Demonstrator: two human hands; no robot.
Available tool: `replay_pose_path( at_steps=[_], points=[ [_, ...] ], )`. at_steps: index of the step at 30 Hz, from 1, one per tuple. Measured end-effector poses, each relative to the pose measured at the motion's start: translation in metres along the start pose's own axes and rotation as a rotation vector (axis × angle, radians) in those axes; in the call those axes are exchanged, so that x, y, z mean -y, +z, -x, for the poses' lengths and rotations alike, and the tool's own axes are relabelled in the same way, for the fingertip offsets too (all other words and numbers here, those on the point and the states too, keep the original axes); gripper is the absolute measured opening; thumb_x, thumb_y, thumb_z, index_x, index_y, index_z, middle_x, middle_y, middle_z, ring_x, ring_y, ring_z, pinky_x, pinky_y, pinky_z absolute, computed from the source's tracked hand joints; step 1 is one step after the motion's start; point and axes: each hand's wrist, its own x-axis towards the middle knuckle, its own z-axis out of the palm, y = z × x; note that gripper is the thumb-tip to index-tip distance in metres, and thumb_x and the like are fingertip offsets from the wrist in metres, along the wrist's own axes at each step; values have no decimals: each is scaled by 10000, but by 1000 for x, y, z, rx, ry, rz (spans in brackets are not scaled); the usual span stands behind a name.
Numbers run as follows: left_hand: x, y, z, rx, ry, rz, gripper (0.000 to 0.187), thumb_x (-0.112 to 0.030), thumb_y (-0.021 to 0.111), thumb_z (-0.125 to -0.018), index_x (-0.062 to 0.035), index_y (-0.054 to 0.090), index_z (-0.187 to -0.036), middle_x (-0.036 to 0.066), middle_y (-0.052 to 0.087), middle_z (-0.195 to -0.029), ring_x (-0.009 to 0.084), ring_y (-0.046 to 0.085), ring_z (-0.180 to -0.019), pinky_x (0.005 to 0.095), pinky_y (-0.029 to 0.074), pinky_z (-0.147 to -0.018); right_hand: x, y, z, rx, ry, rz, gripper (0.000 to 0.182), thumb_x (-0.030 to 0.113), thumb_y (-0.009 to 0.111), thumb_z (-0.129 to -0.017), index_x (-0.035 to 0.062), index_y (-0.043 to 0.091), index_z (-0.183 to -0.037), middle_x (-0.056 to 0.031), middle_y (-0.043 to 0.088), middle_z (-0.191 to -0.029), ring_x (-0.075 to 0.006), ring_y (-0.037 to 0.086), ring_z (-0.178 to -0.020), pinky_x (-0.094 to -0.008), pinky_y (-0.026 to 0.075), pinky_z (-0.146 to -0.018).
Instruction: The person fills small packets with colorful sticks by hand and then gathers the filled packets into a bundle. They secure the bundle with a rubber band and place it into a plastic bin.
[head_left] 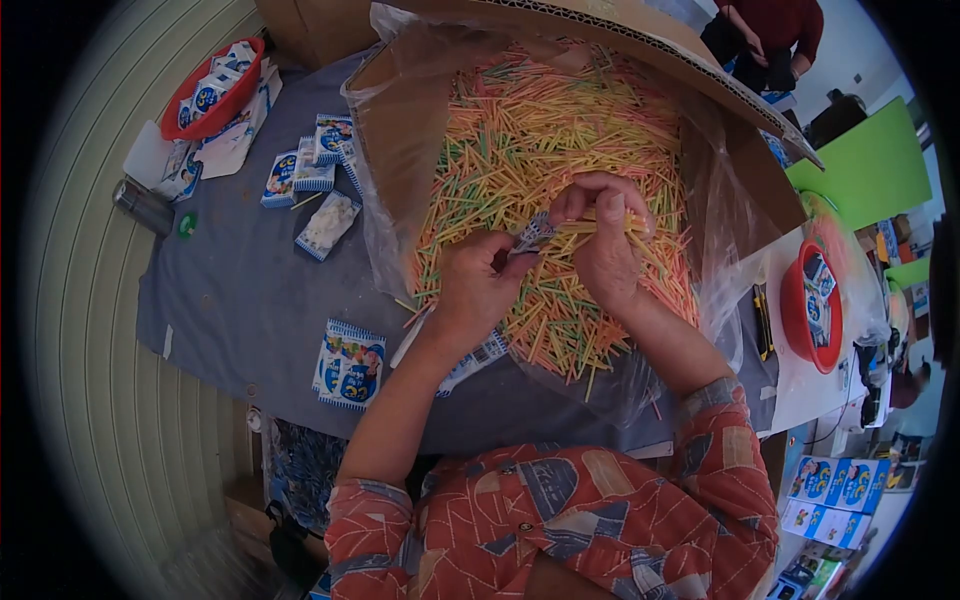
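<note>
My left hand (476,283) pinches a small blue-and-white packet (533,235) above a big cardboard box (745,110) lined with clear plastic and filled with thin coloured sticks (520,140) in orange, yellow and green. My right hand (603,235) grips a bunch of those sticks (585,226), their ends pointing into the packet's mouth. Both hands hover over the middle of the stick pile, almost touching each other.
Blue-and-white packets (349,365) lie on the grey cloth (230,300) to the left. A red bowl (213,90) of packets stands far left, another red bowl (812,305) at right. A metal can (141,205) lies at the cloth's left edge. Another person (770,35) sits beyond the box.
</note>
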Motion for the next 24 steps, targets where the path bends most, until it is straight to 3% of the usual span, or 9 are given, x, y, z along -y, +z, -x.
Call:
replay_pose_path(
  at_steps=[6,8,11,12,14,18,20,24],
  points=[
    [-10,4,-3,-27,93,-61,156,-12,809,-774,14,669,-837,56,632,-642,78,572,-573,257,442,-509,2,1,0,-19,4,136,406,346,529,-1040,-50,613,-1062,-128,669,-841,-213,674,-830,-364,562,-779],
    [-15,3,-5,1,-20,-32,152,-39,792,-745,20,697,-848,150,656,-715,241,653,-582,342,506,-543,4,3,1,2,-30,202,407,347,520,-1044,-49,613,-1061,-132,677,-852,-215,680,-845,-362,561,-784],
    [-10,5,-5,-18,40,-65,167,-39,792,-736,13,698,-863,156,654,-728,270,657,-600,361,513,-556,6,2,2,5,-52,260,416,357,501,-1050,-45,608,-1052,-132,680,-850,-224,689,-870,-366,559,-804],
    [-7,6,-4,-16,40,-65,167,-39,792,-736,13,698,-863,156,654,-728,270,657,-600,361,513,-556,5,0,1,-50,9,174,414,358,498,-1051,-42,604,-1045,-128,675,-840,-222,686,-862,-366,558,-810],
    [-2,7,-4,-31,157,-135,177,-12,817,-754,16,661,-833,90,649,-692,139,617,-574,282,471,-519,4,0,-1,-105,69,87,414,360,496,-1052,-40,600,-1038,-125,671,-830,-219,683,-854,-366,556,-816],
    [-3,6,-3,-32,154,-143,181,-12,820,-746,11,663,-835,94,653,-705,155,627,-576,285,477,-520,0,-1,-2,-110,55,23,420,373,493,-1052,-34,597,-1029,-108,654,-797,-205,668,-821,-355,550,-792],
    [-6,5,-3,-19,75,-104,195,-36,789,-719,3,680,-876,153,648,-746,308,656,-638,392,521,-592,-2,-1,0,-82,43,50,426,377,491,-1053,-33,600,-1022,-103,650,-793,-202,662,-811,-351,547,-784],
    [-6,7,-5,-30,146,-130,178,-33,777,-730,-3,678,-875,152,650,-755,317,656,-644,401,523,-594,0,6,4,-101,116,209,457,398,482,-1052,-30,634,-1002,-95,673,-836,-184,655,-832,-330,532,-809]
  ],
)
